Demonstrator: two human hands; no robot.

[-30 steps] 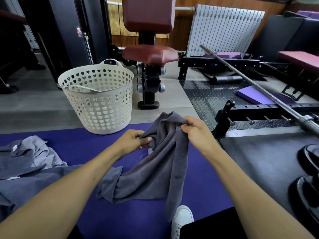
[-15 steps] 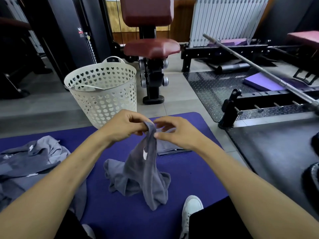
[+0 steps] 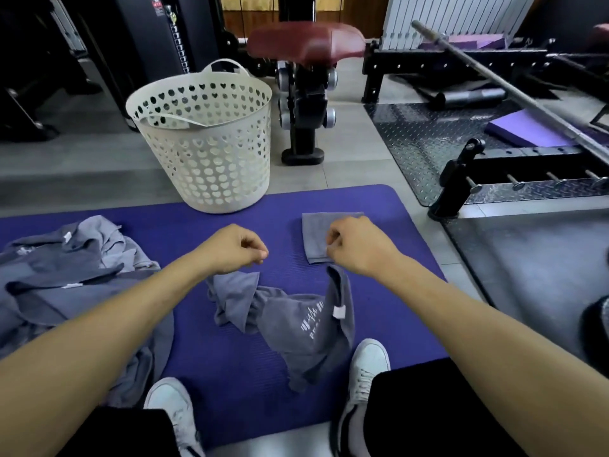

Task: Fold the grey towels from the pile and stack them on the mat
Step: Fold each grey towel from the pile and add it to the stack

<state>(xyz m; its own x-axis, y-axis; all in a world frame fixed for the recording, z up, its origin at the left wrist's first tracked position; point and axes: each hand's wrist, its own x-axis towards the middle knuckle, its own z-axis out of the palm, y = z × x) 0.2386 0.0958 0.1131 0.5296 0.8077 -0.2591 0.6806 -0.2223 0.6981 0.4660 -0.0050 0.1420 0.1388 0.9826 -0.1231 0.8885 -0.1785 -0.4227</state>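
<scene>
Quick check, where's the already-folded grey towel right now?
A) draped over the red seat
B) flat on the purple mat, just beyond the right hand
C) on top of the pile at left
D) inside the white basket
B: the folded towel lies flat on the purple mat, partly behind the right hand, to the right of the white basket.

A grey tiled floor runs through a gym room. A dark red padded seat sits on a black metal machine frame. To the right lies black diamond-pattern steel plate flooring, with a long steel barbell slanting above a black rack. A white ribbed radiator stands against wood-panelled wall. Black weight-stack machines fill the left.
</scene>
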